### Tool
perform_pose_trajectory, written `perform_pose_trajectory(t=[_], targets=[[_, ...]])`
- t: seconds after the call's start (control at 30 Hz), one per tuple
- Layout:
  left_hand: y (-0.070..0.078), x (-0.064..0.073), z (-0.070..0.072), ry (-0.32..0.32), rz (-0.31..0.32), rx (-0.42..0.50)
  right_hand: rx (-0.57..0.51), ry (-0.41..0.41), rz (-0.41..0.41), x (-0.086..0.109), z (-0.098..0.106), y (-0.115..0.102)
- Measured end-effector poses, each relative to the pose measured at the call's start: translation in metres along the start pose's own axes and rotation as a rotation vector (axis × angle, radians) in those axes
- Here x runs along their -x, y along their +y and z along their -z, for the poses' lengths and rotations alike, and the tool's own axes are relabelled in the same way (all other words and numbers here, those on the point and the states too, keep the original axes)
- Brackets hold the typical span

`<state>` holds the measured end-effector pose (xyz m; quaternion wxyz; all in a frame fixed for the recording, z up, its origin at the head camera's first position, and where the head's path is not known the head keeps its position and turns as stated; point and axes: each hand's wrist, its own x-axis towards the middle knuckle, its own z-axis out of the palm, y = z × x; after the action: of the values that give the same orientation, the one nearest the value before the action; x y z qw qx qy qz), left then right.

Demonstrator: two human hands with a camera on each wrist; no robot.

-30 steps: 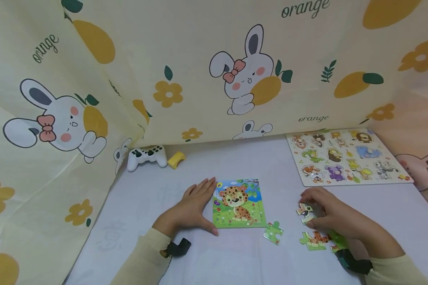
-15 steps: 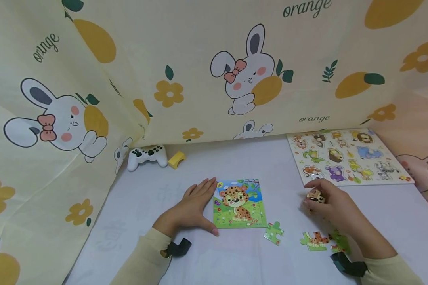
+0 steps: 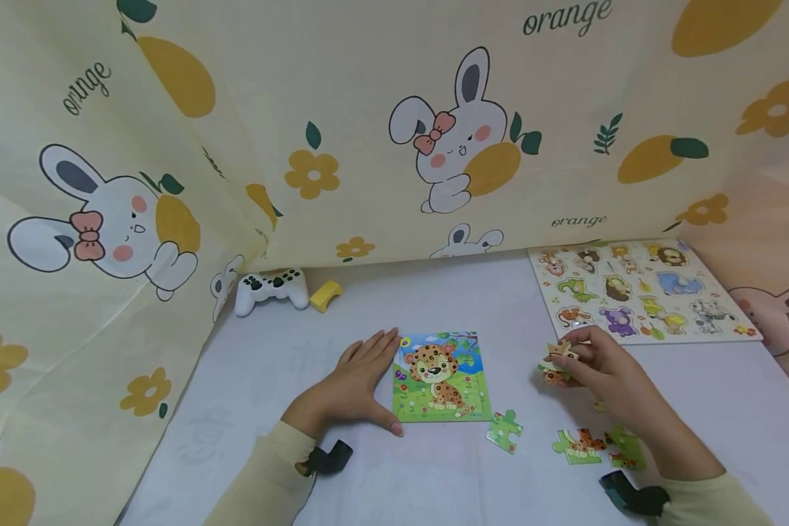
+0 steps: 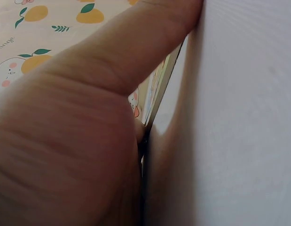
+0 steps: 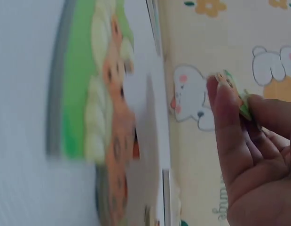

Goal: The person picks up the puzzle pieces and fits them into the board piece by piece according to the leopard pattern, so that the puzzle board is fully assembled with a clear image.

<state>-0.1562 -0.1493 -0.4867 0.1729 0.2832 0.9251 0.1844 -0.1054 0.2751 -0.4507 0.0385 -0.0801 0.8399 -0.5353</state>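
Note:
My left hand (image 3: 348,383) rests with extended fingers along the left side of a square leopard picture board (image 3: 408,405), thumb by its lower left corner. The left wrist view is mostly filled by that hand (image 4: 65,127) over the white surface. Above the table at right, my right hand (image 3: 611,376) pinches a spotted jigsaw puzzle piece (image 3: 556,375) between thumb and fingers; the right wrist view shows the puzzle piece (image 5: 235,93) nearly edge-on. Whether more than one piece is held, I cannot tell. Below that hand lie loose puzzle pieces (image 3: 581,447), one partly hidden.
A green puzzle piece (image 3: 504,431) lies off the board's lower right corner. At the back right is an animal puzzle board (image 3: 546,292). A white game controller (image 3: 272,291) and a yellow arch block (image 3: 325,295) stand back left, before a printed curtain (image 3: 368,219).
The right hand has lifted puzzle piece from the table and moved slightly left, turning it between the fingers. Pieces beneath it show more. The left hand and leopard board stay put.

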Motion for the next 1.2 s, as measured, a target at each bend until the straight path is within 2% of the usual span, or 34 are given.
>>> perform_pose_trajectory(t=[0.2,0.3,0.47,0.73,0.9,1.2], targets=[[0.001,0.001,0.001,-0.004,0.004,0.010,-0.029,0.021,0.013,0.000,-0.015,-0.011],[0.001,0.001,0.001,-0.002,0.003,0.010,0.014,0.015,0.014,-0.001,-0.025,-0.016],[0.002,0.001,0.000,-0.004,0.007,0.007,0.076,0.008,0.065,-0.005,-0.043,-0.021],[0.002,0.001,0.000,-0.006,0.008,0.004,0.022,-0.051,0.082,-0.014,-0.068,-0.026],[0.001,0.000,-0.001,-0.008,0.006,0.003,-0.004,-0.075,0.054,-0.023,-0.082,-0.030],[0.002,0.000,0.001,-0.009,0.005,0.009,-0.068,-0.040,-0.055,-0.038,-0.110,-0.037]])
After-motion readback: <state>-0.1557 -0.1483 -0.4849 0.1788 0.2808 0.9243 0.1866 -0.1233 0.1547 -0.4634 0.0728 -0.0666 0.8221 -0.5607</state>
